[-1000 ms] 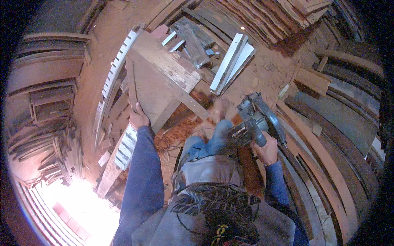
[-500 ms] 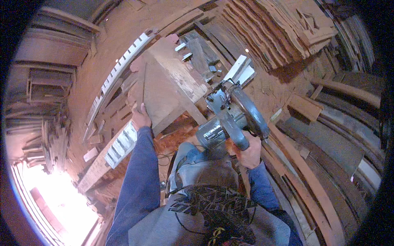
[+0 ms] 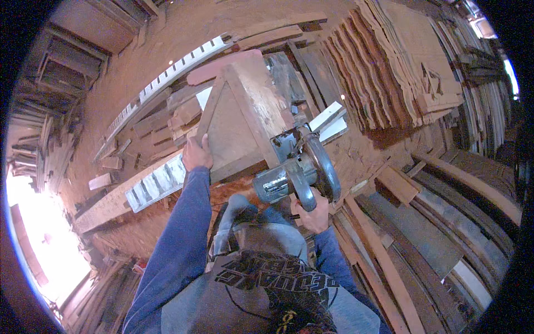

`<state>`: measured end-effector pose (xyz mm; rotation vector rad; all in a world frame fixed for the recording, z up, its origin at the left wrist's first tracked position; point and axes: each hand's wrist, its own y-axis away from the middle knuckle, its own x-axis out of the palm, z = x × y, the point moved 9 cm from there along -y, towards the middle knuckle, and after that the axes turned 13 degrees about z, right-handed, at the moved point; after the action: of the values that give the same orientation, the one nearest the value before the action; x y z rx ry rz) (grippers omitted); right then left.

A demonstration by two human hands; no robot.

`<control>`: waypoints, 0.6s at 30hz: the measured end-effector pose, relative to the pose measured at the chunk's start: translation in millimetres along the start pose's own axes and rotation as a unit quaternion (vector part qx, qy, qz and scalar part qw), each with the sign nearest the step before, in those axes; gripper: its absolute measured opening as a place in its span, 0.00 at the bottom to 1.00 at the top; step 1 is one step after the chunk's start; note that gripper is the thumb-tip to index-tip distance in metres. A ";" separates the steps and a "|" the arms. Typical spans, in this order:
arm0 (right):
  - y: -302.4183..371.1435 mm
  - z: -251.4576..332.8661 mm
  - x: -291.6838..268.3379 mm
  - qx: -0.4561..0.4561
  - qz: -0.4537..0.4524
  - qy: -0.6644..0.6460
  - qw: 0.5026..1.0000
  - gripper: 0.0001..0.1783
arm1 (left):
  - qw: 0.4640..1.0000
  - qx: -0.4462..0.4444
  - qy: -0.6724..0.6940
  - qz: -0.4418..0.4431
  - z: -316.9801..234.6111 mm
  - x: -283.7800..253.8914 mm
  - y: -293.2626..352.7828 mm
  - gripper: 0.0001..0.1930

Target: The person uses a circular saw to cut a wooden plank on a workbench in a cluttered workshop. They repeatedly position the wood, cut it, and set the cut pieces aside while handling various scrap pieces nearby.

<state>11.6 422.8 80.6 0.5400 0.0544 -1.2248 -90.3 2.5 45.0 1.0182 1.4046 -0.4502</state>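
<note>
In the head view, our right hand [image 3: 313,212] is wrapped round the handle of a circular saw [image 3: 303,170], which is at the right edge of a wooden panel [image 3: 236,125] in front of us. Our left hand [image 3: 198,154] pinches the panel's near-left edge, well apart from the saw. For good control, we should brace the panel firmly, set the saw's plate flat and leave our fingers clear.

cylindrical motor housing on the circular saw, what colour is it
The cylindrical motor housing looks dark blue-grey with pale markings, best in the head view.
</note>
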 end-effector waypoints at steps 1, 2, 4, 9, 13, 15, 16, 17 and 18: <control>-4.2 1.5 2.6 -0.003 0.015 -0.028 0.999 0.21 | 1.000 -0.001 0.002 0.001 -0.1 -0.9 0.3 0.29; -8.2 3.4 5.9 -0.003 0.030 -0.067 0.997 0.19 | 1.000 0.005 0.001 -0.011 -1.0 -4.2 0.7 0.28; -14.8 11.7 5.1 -0.012 0.025 -0.030 0.999 0.17 | 1.000 0.006 0.006 -0.019 -0.8 -5.1 1.7 0.28; -20.3 23.1 3.8 0.006 0.036 -0.028 0.999 0.14 | 1.000 0.014 0.012 -0.003 3.1 3.0 0.1 0.27; -23.2 29.7 7.4 -0.005 0.051 -0.051 0.997 0.11 | 0.998 0.043 0.010 -0.044 4.0 0.4 1.3 0.28; -24.9 29.6 7.4 -0.008 0.041 -0.024 0.999 0.11 | 0.997 0.048 0.010 -0.053 4.3 -0.1 2.6 0.29; -26.3 27.9 7.5 -0.007 0.039 -0.024 0.999 0.11 | 0.998 0.043 0.011 -0.042 5.1 1.9 1.9 0.29; -27.7 24.1 7.8 0.000 0.037 -0.017 0.999 0.11 | 0.998 0.040 0.010 -0.042 5.1 2.0 2.2 0.29; -29.3 22.5 8.7 -0.006 0.041 -0.025 0.999 0.13 | 0.999 0.038 0.013 -0.030 5.1 3.9 1.4 0.29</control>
<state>-17.3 399.0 86.8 0.4972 -0.0031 -1.1576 -85.5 0.4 41.1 1.0488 1.4530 -0.5409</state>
